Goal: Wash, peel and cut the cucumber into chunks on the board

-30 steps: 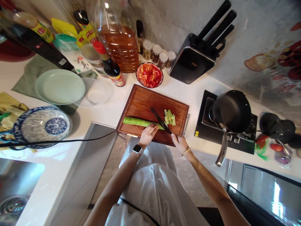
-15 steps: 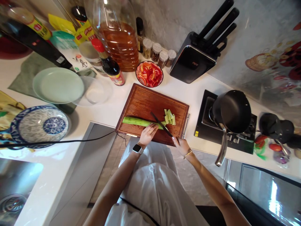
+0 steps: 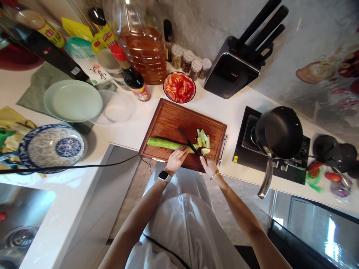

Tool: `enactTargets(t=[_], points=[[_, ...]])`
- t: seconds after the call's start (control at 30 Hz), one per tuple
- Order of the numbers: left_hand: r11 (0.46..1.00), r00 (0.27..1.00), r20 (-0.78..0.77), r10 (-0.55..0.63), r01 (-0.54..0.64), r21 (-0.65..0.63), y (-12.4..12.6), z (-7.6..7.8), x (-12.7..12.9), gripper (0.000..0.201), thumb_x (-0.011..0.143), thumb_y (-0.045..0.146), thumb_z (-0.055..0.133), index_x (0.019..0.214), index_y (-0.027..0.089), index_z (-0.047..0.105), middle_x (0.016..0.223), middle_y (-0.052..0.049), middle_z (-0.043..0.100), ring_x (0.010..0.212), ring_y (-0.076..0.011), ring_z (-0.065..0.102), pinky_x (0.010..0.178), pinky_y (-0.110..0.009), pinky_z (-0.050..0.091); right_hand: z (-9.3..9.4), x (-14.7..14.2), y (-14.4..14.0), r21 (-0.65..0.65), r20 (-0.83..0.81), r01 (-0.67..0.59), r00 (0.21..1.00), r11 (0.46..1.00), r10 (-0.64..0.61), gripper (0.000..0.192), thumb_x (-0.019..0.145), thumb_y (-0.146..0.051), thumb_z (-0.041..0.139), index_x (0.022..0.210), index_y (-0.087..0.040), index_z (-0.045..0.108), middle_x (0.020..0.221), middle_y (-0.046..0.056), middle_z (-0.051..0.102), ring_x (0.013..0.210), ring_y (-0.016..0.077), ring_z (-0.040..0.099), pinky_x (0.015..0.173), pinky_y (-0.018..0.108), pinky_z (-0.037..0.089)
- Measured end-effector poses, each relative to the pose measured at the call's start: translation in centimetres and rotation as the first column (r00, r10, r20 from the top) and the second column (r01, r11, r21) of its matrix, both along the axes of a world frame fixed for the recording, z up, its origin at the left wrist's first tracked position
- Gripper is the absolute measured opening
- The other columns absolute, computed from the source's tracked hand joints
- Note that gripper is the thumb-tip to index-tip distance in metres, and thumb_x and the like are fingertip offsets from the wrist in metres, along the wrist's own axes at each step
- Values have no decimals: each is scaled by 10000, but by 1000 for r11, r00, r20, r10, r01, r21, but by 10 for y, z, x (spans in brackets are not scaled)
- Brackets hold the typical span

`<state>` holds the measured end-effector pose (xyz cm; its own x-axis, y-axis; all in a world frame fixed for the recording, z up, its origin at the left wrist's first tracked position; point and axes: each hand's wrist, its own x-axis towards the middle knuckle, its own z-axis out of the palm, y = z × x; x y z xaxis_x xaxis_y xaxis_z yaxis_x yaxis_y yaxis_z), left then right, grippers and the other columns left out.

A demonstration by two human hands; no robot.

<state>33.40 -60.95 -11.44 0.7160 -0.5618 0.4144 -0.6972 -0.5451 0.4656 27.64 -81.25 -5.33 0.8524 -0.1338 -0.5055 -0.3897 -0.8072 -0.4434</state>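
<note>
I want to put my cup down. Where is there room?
Bare counter lies between the cutting board and the blue patterned plate. The back is crowded with bottles, spice jars and the pepper bowl.

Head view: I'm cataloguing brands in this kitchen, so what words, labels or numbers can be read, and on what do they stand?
"noo", as far as it reads: small logo on the front of the black knife block.
Soy sauce bottle: red label, print too small to read.
Yellow packets: red badges with lettering, blurred.
Yellow-labelled bottle: red mark, unreadable.
White card with drawings: unreadable.
Smartwatch on the left wrist: nothing legible.
</note>
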Motion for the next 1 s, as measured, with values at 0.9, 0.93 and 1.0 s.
enactTargets(t=[0.9,0.93,1.0], points=[[999,1000,-4,-9,9,-47,-2,1,1,328,948,141,420,1217,160,607,1148,-98,678,1182,-213,571,1015,-381,477,11,-14,1,-43,-21,-16,1000,999,16,442,960,-487,345,787,-216,649,673,74,660,649,208,626,613,293,420],[999,1000,4,-14,14,-48,-1,2,1,324,943,137,431,1214,154,609,1146,-100,679,1177,-215,572,1011,-379,479,4,-11,3,-53,-11,-16,1000,998,15,427,958,-485,357,815,-216,656,693,78,668,666,213,631,625,296,426],[999,1000,24,-10,11,-37,-1,2,1,317,934,134,451,1204,154,617,1140,-95,683,1155,-216,582,1010,-377,477,-6,-7,7,-46,13,-10,1000,999,11,428,958,-496,355,840,-218,660,707,76,672,682,214,635,637,293,429]])
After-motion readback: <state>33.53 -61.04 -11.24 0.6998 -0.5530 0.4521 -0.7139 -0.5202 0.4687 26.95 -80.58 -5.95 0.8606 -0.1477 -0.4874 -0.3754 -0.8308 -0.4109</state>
